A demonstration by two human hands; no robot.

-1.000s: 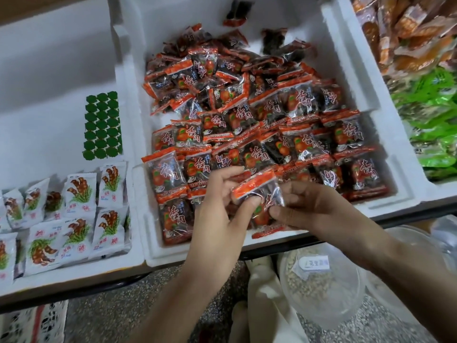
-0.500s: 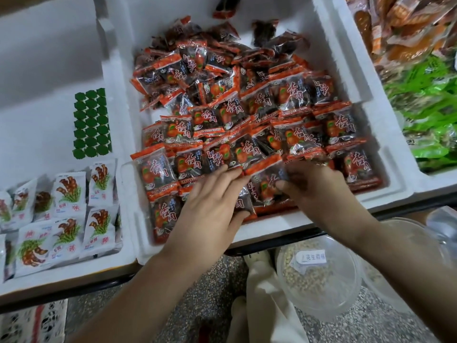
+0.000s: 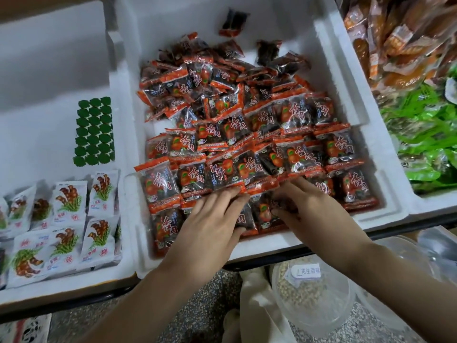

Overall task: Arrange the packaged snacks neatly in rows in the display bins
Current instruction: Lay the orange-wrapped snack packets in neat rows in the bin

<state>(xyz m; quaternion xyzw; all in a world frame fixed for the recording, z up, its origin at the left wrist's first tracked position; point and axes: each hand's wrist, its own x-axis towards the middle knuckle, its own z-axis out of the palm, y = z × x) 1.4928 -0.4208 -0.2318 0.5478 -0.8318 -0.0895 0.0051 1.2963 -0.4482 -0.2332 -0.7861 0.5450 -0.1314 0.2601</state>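
**Left hand point(image 3: 212, 219) flat, right hand point(image 3: 306, 206) pinching a packet point(image 3: 265, 214)**

We press spread fingers on the near row point(image 3: 168, 226) while thumb and fingers nip the packet, at the front of the bin point(image 3: 385, 209). It looks light, crinkly, slippery; we judge the sealed orange ends the best hold

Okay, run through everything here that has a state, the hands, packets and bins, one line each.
Orange packets, near ones in rows, far ones heaped loosely.
Middle bin, partly filled, far end bare.
Left hand, flat, straight fingers pressing the front row.
Right hand, on the front row; pinching or not, unclear.
White packets, lying flat in rows in left bin.
Green packets, piled loosely in right bin.
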